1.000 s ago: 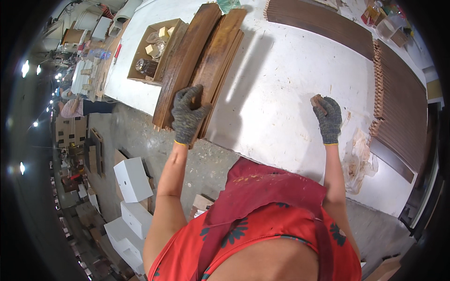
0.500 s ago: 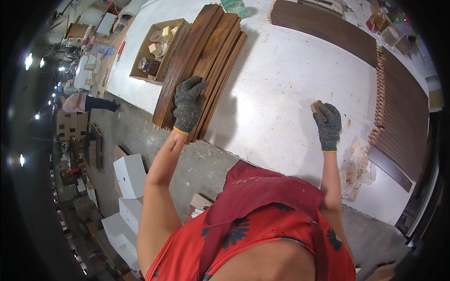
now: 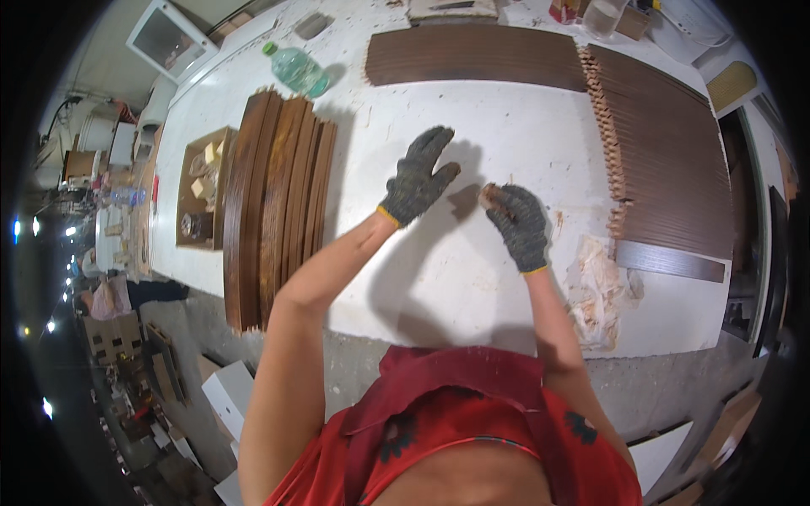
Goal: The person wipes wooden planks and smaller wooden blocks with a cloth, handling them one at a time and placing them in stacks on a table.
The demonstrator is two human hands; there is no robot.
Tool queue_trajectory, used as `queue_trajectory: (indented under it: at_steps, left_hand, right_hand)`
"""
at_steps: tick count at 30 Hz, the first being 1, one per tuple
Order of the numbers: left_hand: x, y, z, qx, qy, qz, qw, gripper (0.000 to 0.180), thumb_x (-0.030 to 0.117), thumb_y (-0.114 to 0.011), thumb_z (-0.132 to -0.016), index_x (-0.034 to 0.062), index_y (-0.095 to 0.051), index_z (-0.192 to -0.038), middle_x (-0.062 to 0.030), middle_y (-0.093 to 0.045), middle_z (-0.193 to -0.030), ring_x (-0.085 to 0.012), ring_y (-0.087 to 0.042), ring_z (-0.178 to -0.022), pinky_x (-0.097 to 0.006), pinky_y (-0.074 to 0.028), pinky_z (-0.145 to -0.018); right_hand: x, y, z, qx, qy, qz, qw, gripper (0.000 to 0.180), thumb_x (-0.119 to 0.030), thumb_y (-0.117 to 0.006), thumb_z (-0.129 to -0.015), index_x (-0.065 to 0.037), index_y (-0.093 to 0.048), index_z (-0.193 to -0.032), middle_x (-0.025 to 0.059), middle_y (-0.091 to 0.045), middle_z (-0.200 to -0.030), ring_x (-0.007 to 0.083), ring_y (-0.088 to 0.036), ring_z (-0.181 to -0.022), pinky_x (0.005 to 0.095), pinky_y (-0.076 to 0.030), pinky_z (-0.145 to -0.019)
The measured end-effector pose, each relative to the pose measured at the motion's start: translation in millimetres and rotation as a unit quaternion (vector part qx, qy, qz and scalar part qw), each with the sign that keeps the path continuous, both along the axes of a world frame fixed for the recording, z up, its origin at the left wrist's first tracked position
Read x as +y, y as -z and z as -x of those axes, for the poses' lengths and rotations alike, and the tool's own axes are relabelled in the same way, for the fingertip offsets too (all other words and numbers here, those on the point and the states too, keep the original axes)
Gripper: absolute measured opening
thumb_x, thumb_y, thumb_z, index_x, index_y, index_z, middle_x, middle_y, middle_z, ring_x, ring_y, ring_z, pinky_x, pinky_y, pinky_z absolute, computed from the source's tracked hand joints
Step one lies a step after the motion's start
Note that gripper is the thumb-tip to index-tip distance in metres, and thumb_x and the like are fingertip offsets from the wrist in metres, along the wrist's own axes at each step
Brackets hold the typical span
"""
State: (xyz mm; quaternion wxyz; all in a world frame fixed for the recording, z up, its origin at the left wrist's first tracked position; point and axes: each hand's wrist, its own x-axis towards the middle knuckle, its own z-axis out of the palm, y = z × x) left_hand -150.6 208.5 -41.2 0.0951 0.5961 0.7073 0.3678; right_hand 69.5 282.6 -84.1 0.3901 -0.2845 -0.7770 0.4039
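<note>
My left hand (image 3: pixel 418 179), in a dark grey knitted glove with a yellow cuff, hovers over the middle of the white table (image 3: pixel 422 278). Its fingers are spread and hold nothing. Just to the right, my right hand (image 3: pixel 521 226) wears a matching glove and pinches a small brown block (image 3: pixel 489 197), partly hidden by the fingers. A stack of long brown wooden boards (image 3: pixel 272 194) lies left of my left hand. More dark brown slats (image 3: pixel 662 160) lie side by side at the right, and others (image 3: pixel 477 57) lie across the far side.
Beyond the stack lies a green-capped plastic bottle (image 3: pixel 297 71). An open cardboard box (image 3: pixel 221 143) with yellowish blocks and a jar sits left of the boards. Crumpled plastic film (image 3: pixel 597 295) lies near the right front. Another person (image 3: pixel 110 298) is on the floor area far left.
My left hand has left the board stack and moved right over the table, fingers spread. My right hand, still holding the brown block, is now closer to it. The view has turned.
</note>
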Motion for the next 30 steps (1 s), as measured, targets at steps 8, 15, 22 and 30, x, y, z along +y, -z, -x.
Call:
queue_trajectory:
  at_steps: [8, 15, 22, 30]
  left_hand:
    - [174, 23, 70, 0.261, 0.021, 0.102, 0.960, 0.085, 0.034, -0.073, -0.078, 0.0052, -0.030, -0.146, -0.0246, -0.028, -0.150, -0.0422, -0.024, -0.140, -0.051, -0.017, -0.116]
    - [171, 41, 71, 0.310, 0.052, 0.057, 0.948, 0.080, 0.028, -0.066, -0.085, 0.0069, -0.023, -0.149, -0.0201, -0.020, -0.155, -0.0384, -0.017, -0.144, -0.052, -0.012, -0.118]
    - [177, 29, 71, 0.284, 0.017, -0.011, 0.959, 0.045, 0.008, -0.060, -0.085, 0.0133, -0.054, -0.129, -0.0151, -0.055, -0.125, -0.0365, -0.048, -0.119, -0.052, -0.033, -0.106]
    - [192, -7, 65, 0.311, 0.036, 0.232, 0.921, 0.029, 0.025, -0.066, -0.081, 0.0132, -0.067, -0.108, -0.0161, -0.063, -0.106, -0.0348, -0.059, -0.100, -0.045, -0.048, -0.086]
  right_hand:
    - [6, 1, -4, -0.008, -0.005, -0.028, 1.000, 0.032, -0.010, -0.078, -0.071, -0.007, -0.070, -0.102, 0.0112, -0.065, -0.109, 0.0313, -0.061, -0.097, 0.0399, -0.048, -0.086]
    - [9, 6, -4, 0.046, 0.010, 0.010, 0.999, 0.038, -0.011, -0.079, -0.071, -0.008, -0.068, -0.108, 0.0101, -0.064, -0.112, 0.0293, -0.061, -0.101, 0.0394, -0.049, -0.089]
    - [12, 11, -6, 0.027, 0.002, 0.006, 1.000, 0.039, -0.011, -0.078, -0.073, -0.010, -0.068, -0.110, 0.0092, -0.064, -0.112, 0.0289, -0.060, -0.102, 0.0394, -0.048, -0.090]
    - [11, 8, -8, 0.043, 0.009, -0.001, 0.999, 0.033, -0.014, -0.077, -0.074, -0.010, -0.069, -0.106, 0.0087, -0.064, -0.110, 0.0283, -0.058, -0.104, 0.0386, -0.047, -0.092]
